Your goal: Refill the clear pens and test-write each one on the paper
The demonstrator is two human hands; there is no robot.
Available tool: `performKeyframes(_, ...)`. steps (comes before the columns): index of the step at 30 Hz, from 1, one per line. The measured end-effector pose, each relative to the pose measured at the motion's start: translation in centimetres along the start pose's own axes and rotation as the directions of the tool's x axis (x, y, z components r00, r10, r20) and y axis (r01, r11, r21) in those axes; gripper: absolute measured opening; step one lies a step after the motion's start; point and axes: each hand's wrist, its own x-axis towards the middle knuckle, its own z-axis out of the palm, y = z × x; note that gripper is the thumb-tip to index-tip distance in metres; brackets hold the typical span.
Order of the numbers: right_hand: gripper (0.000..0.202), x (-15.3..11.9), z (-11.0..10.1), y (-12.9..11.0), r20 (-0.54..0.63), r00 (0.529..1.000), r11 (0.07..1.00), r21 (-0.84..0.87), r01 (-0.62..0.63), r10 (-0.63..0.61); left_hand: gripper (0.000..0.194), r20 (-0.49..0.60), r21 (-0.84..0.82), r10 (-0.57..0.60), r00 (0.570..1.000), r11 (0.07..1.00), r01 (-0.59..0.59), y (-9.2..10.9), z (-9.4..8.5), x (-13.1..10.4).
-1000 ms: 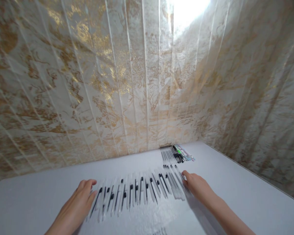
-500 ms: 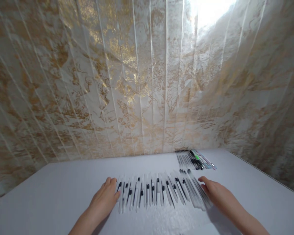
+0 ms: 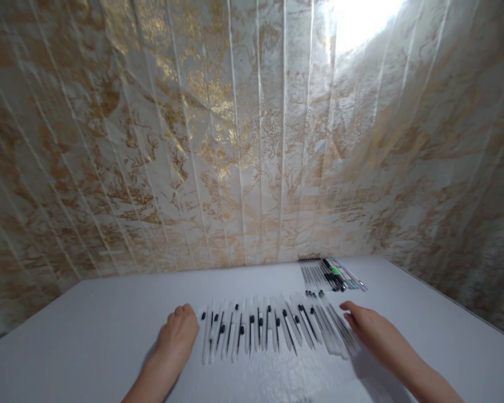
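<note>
A row of disassembled pens [image 3: 254, 330] lies across the white table, with clear barrels, dark refills and small black caps. My left hand [image 3: 177, 333] is at the row's left end, fingers curled in. Whether it grips anything is hidden; a faint clear piece shows by its fingertips. On the other side, my right hand [image 3: 372, 327] hovers over or rests beside the rightmost clear barrels [image 3: 334, 330]. Its two visible fingertips are apart, and nothing shows between them. Several black caps [image 3: 314, 294] sit above those barrels.
Farther back on the right lie a set of clear pens with black ends [image 3: 313, 273] and a bunch of dark and coloured pens [image 3: 338, 274], one with a green band. A gold-patterned, shiny sheet [image 3: 235, 168] hangs behind the table [image 3: 130, 302].
My left hand has curled its fingers and drawn slightly left, off the end of the row. My right hand stays almost in place. The view has shifted slightly.
</note>
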Motion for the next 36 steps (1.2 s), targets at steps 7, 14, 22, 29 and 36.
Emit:
performKeyframes(7,0.037,-0.2,0.1,0.4,-0.076,0.996,0.999,-0.006,0.035,-0.036,0.047,-0.069,-0.083,-0.025,0.997,0.996,0.019,-0.7,0.5,0.3)
performKeyframes(14,0.040,-0.1,-0.8,0.7,-0.127,0.990,0.997,0.053,0.064,-0.057,0.021,-0.054,-0.347,0.065,0.996,0.935,-0.079,-4.1,0.8,2.5)
performKeyframes(22,0.041,-0.5,-0.9,-0.6,-0.093,0.992,0.986,0.132,0.098,-0.086,0.011,-0.073,-0.479,0.146,0.987,0.862,-0.163,-3.9,2.5,2.5)
performKeyframes(29,0.037,-2.0,-4.3,-6.0,0.002,0.973,0.802,0.566,0.191,-0.233,0.015,-0.118,-0.634,0.178,0.977,0.744,-0.212,-2.3,0.6,1.5)
performKeyframes(36,0.032,-1.5,-6.5,-14.4,0.011,0.932,0.263,0.961,0.091,-0.362,0.050,-0.041,-0.999,0.591,0.806,-0.034,-0.026,5.7,-1.5,-4.7)
